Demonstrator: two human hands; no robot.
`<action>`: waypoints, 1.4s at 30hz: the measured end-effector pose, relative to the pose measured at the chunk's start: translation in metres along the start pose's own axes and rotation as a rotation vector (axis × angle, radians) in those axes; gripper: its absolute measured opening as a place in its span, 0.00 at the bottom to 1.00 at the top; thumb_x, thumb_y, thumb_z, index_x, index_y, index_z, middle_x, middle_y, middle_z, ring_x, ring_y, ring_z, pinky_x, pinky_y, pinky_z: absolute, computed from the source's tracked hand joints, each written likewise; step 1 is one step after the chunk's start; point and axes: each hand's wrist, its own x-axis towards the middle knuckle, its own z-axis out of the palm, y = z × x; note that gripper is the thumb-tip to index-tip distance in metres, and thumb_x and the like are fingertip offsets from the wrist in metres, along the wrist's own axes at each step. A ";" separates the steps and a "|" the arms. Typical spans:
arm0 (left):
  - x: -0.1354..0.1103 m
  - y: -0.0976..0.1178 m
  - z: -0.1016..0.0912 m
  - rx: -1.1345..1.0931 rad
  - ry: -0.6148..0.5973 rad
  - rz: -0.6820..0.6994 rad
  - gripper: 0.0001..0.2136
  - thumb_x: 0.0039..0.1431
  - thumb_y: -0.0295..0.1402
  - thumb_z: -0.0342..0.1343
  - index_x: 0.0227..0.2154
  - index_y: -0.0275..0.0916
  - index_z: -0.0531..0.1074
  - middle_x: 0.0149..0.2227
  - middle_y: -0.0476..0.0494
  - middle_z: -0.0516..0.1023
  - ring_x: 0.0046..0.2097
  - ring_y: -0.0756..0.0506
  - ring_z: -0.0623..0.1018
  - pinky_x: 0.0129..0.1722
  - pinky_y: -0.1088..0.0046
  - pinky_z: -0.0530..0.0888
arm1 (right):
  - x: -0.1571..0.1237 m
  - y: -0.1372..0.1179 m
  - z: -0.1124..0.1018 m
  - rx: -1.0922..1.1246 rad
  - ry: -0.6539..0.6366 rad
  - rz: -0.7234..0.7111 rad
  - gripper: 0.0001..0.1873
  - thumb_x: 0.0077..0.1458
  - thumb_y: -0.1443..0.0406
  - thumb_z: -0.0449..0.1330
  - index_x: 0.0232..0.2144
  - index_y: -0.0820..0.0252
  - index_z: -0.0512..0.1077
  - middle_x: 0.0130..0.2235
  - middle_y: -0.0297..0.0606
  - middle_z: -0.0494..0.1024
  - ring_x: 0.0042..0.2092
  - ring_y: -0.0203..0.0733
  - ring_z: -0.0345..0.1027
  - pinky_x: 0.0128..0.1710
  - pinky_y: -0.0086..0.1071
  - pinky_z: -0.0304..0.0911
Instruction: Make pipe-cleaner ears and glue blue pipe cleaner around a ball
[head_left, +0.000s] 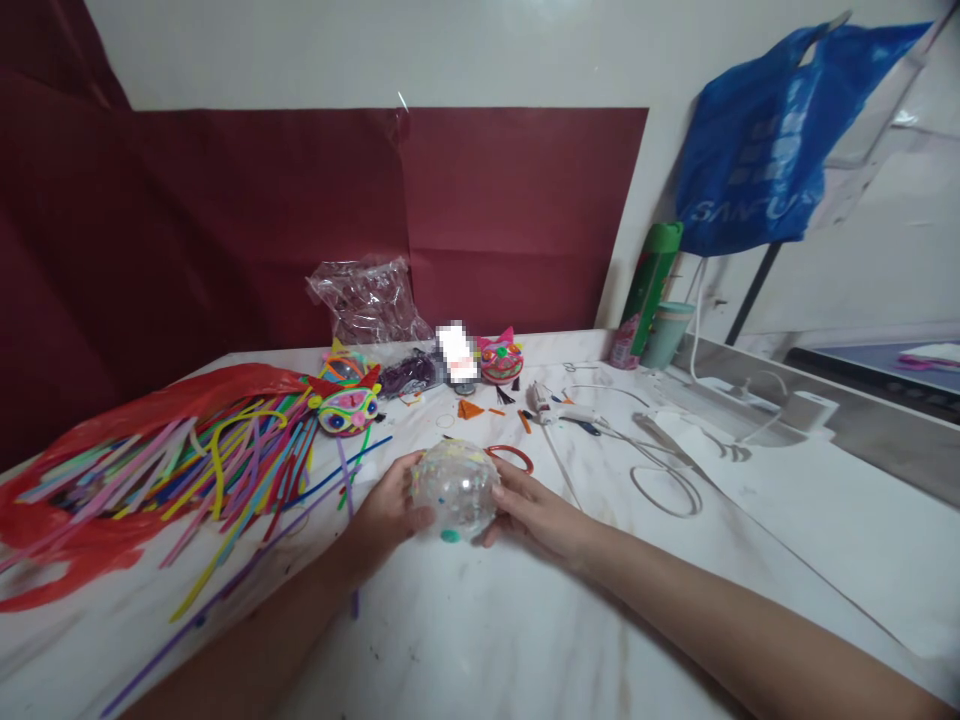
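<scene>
Table: white with grey veining, filling the foreground.
Sheet: dark red, spread against the pale wall behind the table.
Red bag: lies open at left, under a heap of many-coloured strips.
Blue bag: hangs at upper right, white lettering on its side.
Clear wrap: crumpled at the back, in front of the sheet.
Can: green and pink, at the back right, just beside a pale green cup.
Left hand: grasps the left side of the clear ball, thumb toward the front.
Right hand: grasps its right side.
Clear ball: between both hands, near the table's middle; whether it rests on the surface cannot be told.
Red-eared figure: touching the strips' right ends.
Pink figure: farther back.
Glue gun: right of the orange scraps.
Red ring: just behind the right hand.
Green dot: low on the ball's front.
</scene>
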 end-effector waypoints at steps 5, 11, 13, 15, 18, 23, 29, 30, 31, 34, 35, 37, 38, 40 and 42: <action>-0.002 0.006 0.001 0.009 0.044 0.013 0.39 0.40 0.43 0.69 0.56 0.41 0.61 0.58 0.34 0.68 0.58 0.32 0.68 0.53 0.58 0.68 | 0.003 0.001 -0.002 0.001 0.020 -0.037 0.36 0.46 0.51 0.67 0.55 0.50 0.61 0.53 0.41 0.68 0.45 0.42 0.69 0.36 0.34 0.70; -0.003 0.013 0.010 0.182 0.183 -0.135 0.22 0.46 0.43 0.65 0.41 0.36 0.70 0.41 0.36 0.78 0.44 0.38 0.77 0.41 0.61 0.73 | 0.004 0.012 -0.008 -0.368 0.330 -0.258 0.45 0.40 0.55 0.71 0.56 0.51 0.52 0.56 0.48 0.63 0.52 0.50 0.66 0.47 0.44 0.66; -0.003 0.011 0.015 0.124 0.087 -0.144 0.23 0.46 0.44 0.64 0.43 0.36 0.70 0.42 0.36 0.79 0.44 0.37 0.77 0.40 0.62 0.73 | 0.000 0.014 -0.009 -0.606 0.379 -0.318 0.44 0.43 0.58 0.70 0.57 0.51 0.51 0.57 0.50 0.61 0.54 0.53 0.64 0.48 0.46 0.65; -0.002 0.007 0.019 0.018 0.015 -0.101 0.28 0.44 0.44 0.65 0.48 0.39 0.68 0.47 0.36 0.77 0.49 0.36 0.75 0.44 0.61 0.72 | -0.004 0.014 -0.009 -0.806 0.361 -0.422 0.42 0.46 0.61 0.68 0.58 0.51 0.51 0.60 0.52 0.57 0.60 0.56 0.57 0.50 0.47 0.65; -0.001 0.003 0.019 -0.063 0.026 -0.024 0.35 0.39 0.44 0.68 0.52 0.40 0.65 0.54 0.35 0.72 0.55 0.32 0.71 0.50 0.59 0.70 | -0.010 0.013 -0.007 -0.987 0.236 -0.557 0.37 0.50 0.63 0.65 0.58 0.50 0.52 0.64 0.51 0.51 0.65 0.57 0.47 0.54 0.49 0.62; -0.004 0.009 0.011 0.060 0.149 0.054 0.42 0.39 0.42 0.69 0.57 0.40 0.56 0.57 0.33 0.68 0.59 0.31 0.66 0.56 0.56 0.66 | -0.013 0.008 -0.001 -1.035 0.075 -0.584 0.26 0.53 0.64 0.62 0.53 0.51 0.60 0.63 0.49 0.55 0.64 0.54 0.50 0.58 0.50 0.56; -0.015 0.011 0.011 0.346 0.108 0.109 0.47 0.37 0.36 0.70 0.61 0.46 0.53 0.63 0.37 0.58 0.62 0.31 0.61 0.60 0.53 0.61 | -0.008 0.009 0.000 -0.694 0.201 -0.380 0.41 0.49 0.58 0.66 0.60 0.53 0.52 0.60 0.51 0.60 0.59 0.55 0.58 0.52 0.46 0.63; -0.016 0.011 0.012 0.374 0.093 0.123 0.47 0.36 0.35 0.71 0.60 0.46 0.53 0.63 0.37 0.58 0.62 0.31 0.61 0.60 0.53 0.60 | -0.007 0.010 -0.001 -0.668 0.186 -0.347 0.45 0.47 0.57 0.67 0.62 0.53 0.50 0.60 0.51 0.60 0.59 0.55 0.58 0.53 0.47 0.62; -0.016 0.010 0.013 0.402 0.084 0.134 0.46 0.36 0.35 0.71 0.60 0.46 0.54 0.63 0.36 0.58 0.62 0.30 0.60 0.61 0.52 0.59 | -0.006 0.012 -0.001 -0.649 0.170 -0.324 0.47 0.45 0.57 0.68 0.62 0.53 0.49 0.61 0.51 0.59 0.59 0.56 0.58 0.53 0.48 0.62; -0.017 0.010 0.013 0.444 0.065 0.154 0.47 0.36 0.35 0.71 0.61 0.44 0.54 0.63 0.35 0.57 0.63 0.30 0.59 0.62 0.51 0.56 | -0.004 0.015 -0.003 -0.618 0.142 -0.303 0.49 0.43 0.57 0.70 0.62 0.53 0.50 0.62 0.51 0.58 0.59 0.56 0.59 0.54 0.48 0.61; -0.017 0.010 0.013 0.439 0.056 0.151 0.48 0.36 0.35 0.71 0.61 0.43 0.54 0.63 0.34 0.56 0.63 0.30 0.59 0.62 0.51 0.56 | -0.004 0.016 -0.003 -0.614 0.143 -0.301 0.49 0.42 0.57 0.70 0.62 0.52 0.51 0.62 0.51 0.58 0.59 0.56 0.59 0.54 0.48 0.61; -0.017 0.009 0.014 0.427 0.058 0.143 0.48 0.36 0.36 0.71 0.61 0.43 0.53 0.63 0.34 0.57 0.62 0.29 0.59 0.61 0.51 0.58 | -0.004 0.017 -0.003 -0.612 0.145 -0.297 0.49 0.42 0.58 0.70 0.62 0.52 0.51 0.61 0.50 0.58 0.59 0.55 0.58 0.54 0.47 0.61; -0.017 0.009 0.014 0.430 0.072 0.144 0.47 0.35 0.36 0.71 0.61 0.43 0.54 0.63 0.34 0.58 0.62 0.29 0.60 0.61 0.51 0.59 | -0.004 0.017 -0.003 -0.611 0.146 -0.296 0.49 0.42 0.58 0.71 0.61 0.52 0.51 0.61 0.50 0.58 0.59 0.55 0.58 0.54 0.47 0.61; -0.018 0.008 0.016 0.468 0.107 0.149 0.46 0.36 0.35 0.70 0.60 0.44 0.54 0.62 0.36 0.59 0.62 0.30 0.61 0.61 0.51 0.60 | -0.004 0.019 -0.004 -0.610 0.142 -0.296 0.48 0.42 0.58 0.71 0.61 0.52 0.52 0.62 0.50 0.57 0.60 0.55 0.57 0.54 0.46 0.62; -0.019 0.007 0.017 0.519 0.118 0.162 0.46 0.37 0.33 0.70 0.60 0.47 0.54 0.62 0.38 0.59 0.62 0.31 0.61 0.61 0.52 0.60 | -0.004 0.021 -0.006 -0.614 0.135 -0.311 0.48 0.41 0.57 0.71 0.60 0.52 0.52 0.62 0.50 0.56 0.60 0.55 0.56 0.54 0.46 0.62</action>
